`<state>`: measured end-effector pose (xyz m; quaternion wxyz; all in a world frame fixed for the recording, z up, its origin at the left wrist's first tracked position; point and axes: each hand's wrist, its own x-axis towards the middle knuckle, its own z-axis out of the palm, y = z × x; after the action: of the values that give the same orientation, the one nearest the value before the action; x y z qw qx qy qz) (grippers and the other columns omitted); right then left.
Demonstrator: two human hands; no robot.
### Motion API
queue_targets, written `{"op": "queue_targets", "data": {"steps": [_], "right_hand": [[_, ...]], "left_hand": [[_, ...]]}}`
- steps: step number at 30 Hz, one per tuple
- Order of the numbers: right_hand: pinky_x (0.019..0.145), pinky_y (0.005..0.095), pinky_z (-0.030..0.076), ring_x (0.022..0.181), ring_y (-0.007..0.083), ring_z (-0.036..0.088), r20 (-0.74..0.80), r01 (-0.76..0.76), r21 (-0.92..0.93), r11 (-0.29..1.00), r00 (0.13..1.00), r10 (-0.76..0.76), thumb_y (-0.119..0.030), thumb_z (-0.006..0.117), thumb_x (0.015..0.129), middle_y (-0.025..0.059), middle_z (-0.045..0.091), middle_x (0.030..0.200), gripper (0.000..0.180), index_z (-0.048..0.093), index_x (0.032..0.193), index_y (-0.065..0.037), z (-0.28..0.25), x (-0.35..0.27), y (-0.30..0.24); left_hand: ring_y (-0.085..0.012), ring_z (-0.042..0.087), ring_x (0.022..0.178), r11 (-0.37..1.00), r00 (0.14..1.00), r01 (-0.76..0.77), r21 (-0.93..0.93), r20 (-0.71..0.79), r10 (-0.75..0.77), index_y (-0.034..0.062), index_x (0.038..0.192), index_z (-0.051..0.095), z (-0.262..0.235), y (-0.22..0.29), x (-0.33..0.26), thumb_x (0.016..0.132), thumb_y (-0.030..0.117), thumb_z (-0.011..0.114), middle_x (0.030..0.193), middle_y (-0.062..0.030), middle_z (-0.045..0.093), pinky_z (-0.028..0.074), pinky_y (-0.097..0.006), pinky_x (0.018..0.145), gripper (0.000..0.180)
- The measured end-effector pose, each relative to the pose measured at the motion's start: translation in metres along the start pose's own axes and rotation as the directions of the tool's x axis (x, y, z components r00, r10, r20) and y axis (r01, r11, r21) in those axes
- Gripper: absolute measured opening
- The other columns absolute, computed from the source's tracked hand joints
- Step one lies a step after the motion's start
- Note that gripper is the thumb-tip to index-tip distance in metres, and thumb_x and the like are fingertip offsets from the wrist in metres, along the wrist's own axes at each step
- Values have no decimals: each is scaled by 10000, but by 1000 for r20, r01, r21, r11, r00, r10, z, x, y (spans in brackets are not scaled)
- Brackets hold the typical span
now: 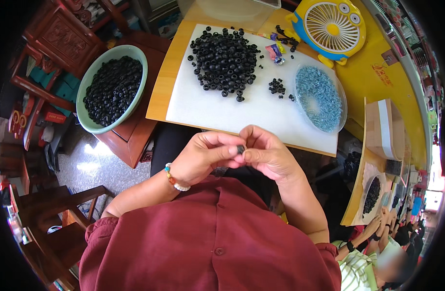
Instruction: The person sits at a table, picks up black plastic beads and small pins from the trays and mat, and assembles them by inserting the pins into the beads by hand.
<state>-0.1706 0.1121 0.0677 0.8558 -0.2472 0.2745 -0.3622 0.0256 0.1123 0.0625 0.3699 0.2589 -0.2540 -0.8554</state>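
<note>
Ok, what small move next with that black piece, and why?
Probably steady the black piece in the left hand and turn it gently with the right hand, because it sits between both hands' fingertips, off the white board.

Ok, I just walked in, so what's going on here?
A person holds one small black part at the fingertips of left hand and right hand, near a white board. A heap of black parts lies on the board, with an oval dish of light-blue pieces to its right. A green bowl at left holds more black pieces.
</note>
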Motion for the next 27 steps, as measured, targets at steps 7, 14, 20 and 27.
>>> {"op": "queue_targets", "data": {"steps": [7,14,20,27], "right_hand": [[653,349,497,733,249,618,20,-179,-972,-150,576,-817,-38,631,781,112,610,878,197,596,975,-30,-52,22,-34],[684,420,488,767,346,592,32,-467,-793,-391,610,-792,-38,590,784,157,594,865,160,598,944,-30,-78,41,-50],[571,288,474,647,193,583,-210,-29,-967,255,659,-722,-41,594,818,102,628,787,112,595,925,-8,-32,23,-46],[619,203,442,659,68,526,-274,315,-151,937,897,-346,-85,628,859,28,616,848,135,605,968,-10,33,2,-5]], "left_hand": [[-180,641,841,979,992,24,-201,-115,-48,23,1071,608,-16,2,4,896,45,548,975,-111,634,558,-303,750,186],[-176,637,861,974,989,33,-225,-135,-64,31,1078,604,-15,0,6,897,48,548,993,-110,628,559,-298,754,190],[-183,639,872,953,993,0,-303,-112,-36,30,1093,601,-9,7,4,893,28,543,1001,-116,630,558,-289,767,208],[-200,648,891,976,991,-123,-179,-64,113,8,1122,599,-2,8,3,858,-23,573,1021,-142,636,562,-292,768,267]]}}
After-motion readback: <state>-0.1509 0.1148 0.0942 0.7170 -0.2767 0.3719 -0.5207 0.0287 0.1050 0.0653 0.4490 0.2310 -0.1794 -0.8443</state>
